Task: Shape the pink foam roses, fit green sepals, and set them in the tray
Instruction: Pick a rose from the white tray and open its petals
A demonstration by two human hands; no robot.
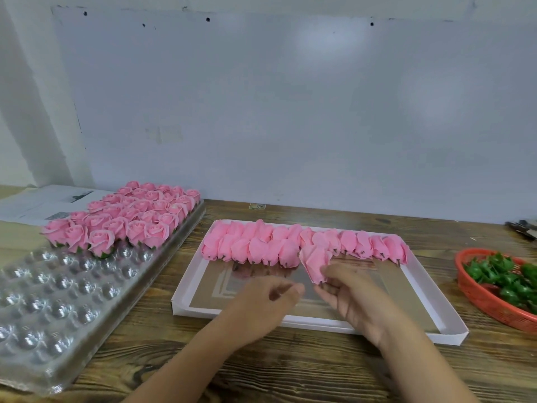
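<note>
Both forearms reach in from the bottom edge over the dark wood-grain counter (pixel 290 370) and meet above the near half of a shallow white cardboard box lid (pixel 453 330).

The right hand (pixel 353 298) is turned palm toward the left, its fingers curled upward, and it pinches the lower tip of an unshaped pink foam rose bud (pixel 315 261) between thumb and fingertips. The bud stands tilted, its petals pointing up and away, just in front of the row of closed pink foam buds (pixel 279 245) lying side by side along the far edge of the lid.

The left hand (pixel 268 298) is blurred; its fingers look loosely curled, reaching toward the bud's base and close to the right fingertips, but I cannot tell whether it holds anything or touches the bud.

To the left lies a clear plastic blister tray with round cups (pixel 52 292). Its far rows are filled with finished pink foam roses with green sepals (pixel 128 219), standing upright; the near cups show bare. Flat printed paper sheets (pixel 37 203) lie behind the tray.

At the right edge, an orange-red plastic mesh basket (pixel 482 301) holds loose green plastic sepals (pixel 505 279), well apart from both hands. A pale wall (pixel 290 112) rises behind the counter.
</note>
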